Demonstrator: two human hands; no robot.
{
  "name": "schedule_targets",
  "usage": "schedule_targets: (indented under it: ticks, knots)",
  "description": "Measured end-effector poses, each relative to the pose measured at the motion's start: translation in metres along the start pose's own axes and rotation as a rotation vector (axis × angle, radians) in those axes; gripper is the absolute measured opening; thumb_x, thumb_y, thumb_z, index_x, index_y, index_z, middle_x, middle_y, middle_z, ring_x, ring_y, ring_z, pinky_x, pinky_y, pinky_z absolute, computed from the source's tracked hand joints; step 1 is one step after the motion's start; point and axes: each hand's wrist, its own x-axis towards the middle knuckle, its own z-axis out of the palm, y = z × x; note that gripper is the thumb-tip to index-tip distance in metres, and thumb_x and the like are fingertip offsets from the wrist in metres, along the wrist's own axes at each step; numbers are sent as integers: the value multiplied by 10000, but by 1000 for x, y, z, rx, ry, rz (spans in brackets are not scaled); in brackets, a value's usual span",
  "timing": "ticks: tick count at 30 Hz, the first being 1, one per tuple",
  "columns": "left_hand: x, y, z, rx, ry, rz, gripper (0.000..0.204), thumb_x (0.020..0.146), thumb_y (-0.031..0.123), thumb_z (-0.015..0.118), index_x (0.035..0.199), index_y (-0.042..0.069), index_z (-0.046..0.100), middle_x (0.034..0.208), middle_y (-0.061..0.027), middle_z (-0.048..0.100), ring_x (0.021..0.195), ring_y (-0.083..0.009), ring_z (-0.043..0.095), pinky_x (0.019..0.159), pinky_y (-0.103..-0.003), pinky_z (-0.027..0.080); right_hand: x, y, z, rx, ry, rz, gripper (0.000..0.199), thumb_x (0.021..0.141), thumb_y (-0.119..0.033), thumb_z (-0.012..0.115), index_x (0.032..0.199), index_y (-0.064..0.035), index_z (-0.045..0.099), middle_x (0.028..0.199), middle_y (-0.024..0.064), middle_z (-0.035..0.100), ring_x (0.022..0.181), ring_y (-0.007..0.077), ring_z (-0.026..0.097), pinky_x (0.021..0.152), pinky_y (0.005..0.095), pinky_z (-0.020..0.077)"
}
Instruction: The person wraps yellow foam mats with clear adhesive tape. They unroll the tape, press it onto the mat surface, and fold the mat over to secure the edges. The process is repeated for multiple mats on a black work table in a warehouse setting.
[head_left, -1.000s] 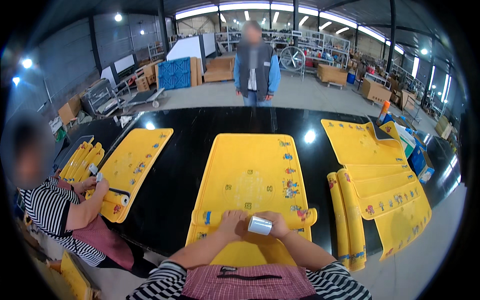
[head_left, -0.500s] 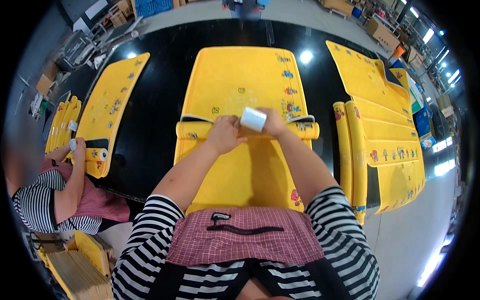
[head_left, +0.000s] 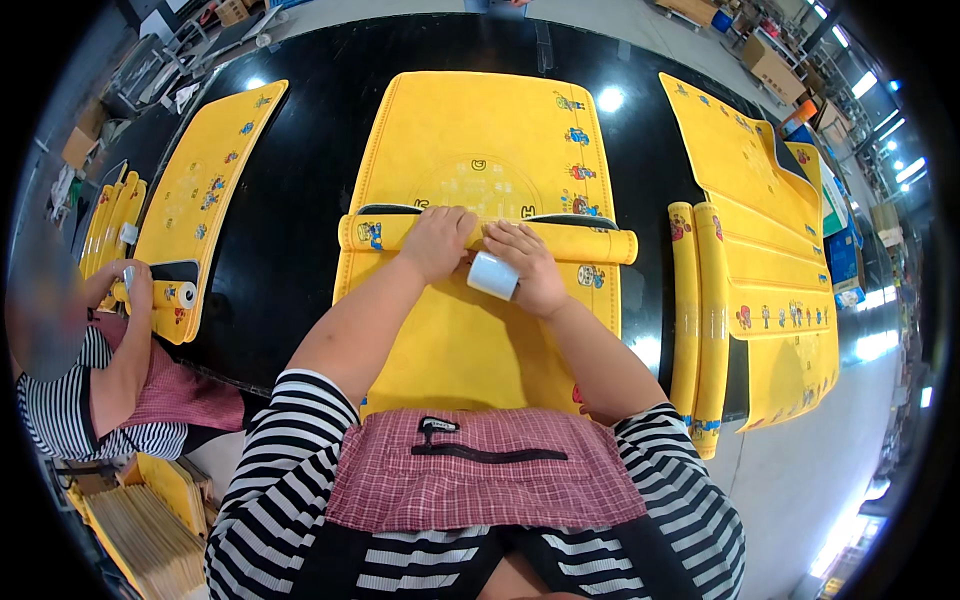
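In front of me a rolled yellow mat (head_left: 585, 243) lies crosswise as a tube on a flat yellow mat (head_left: 480, 120) printed with small cartoon figures. My left hand (head_left: 440, 243) grips the tube left of its middle, fingers over the top. Close beside it, my right hand (head_left: 530, 265) has its fingers on the tube. A roll of clear tape (head_left: 493, 275) is held under its palm, on the near side of the tube. Any strip of tape running onto the mat is too faint to make out.
On the black table (head_left: 330, 150), two rolled mats (head_left: 697, 320) lie at right beside stacked yellow mats (head_left: 770, 255). At left a co-worker (head_left: 120, 380) handles another rolled mat (head_left: 178, 293) by a flat one. Yellow-edged sheets (head_left: 145, 530) fill a box at lower left.
My right hand and the tape roll have come over the tube toward me. My left hand has shifted slightly up and now presses on the tube.
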Motion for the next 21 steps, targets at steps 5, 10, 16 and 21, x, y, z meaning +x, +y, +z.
schedule_targets:
  ticks: [5,10,16,21]
  knots:
    - [21,-3,-29,-159,-184,-100,624,827,408,789,1252,13,560,1192,-216,658,1113,-392,619,973,-474,478,-68,-85,-10,379,-577,248,479,799,-87,754,1268,-169,697,1225,132,703,1136,373,656,1060,431,488]
    - [9,51,-67,-386,-421,-365,657,870,397,773,1327,-12,537,1263,-241,651,1159,-396,627,981,-443,496,-125,-91,-36,948,22,818,309,967,-89,682,1274,-55,680,1213,81,717,1118,194,674,967,320,523]
    - [-15,150,-53,-1433,-462,-577,612,976,169,631,1499,-36,389,1412,-199,571,1285,-283,565,1078,-380,446,-127,-98,-48,1644,590,1051,423,1027,-197,596,1418,-41,557,1386,66,620,1222,199,613,1012,364,508]
    - [-24,210,-76,-1542,-381,-127,620,987,15,499,1575,-5,304,1595,-165,387,1440,-248,424,1188,-387,345,-101,-62,-148,1102,660,942,300,985,-220,659,1217,-30,665,1091,95,712,940,199,703,850,352,559]
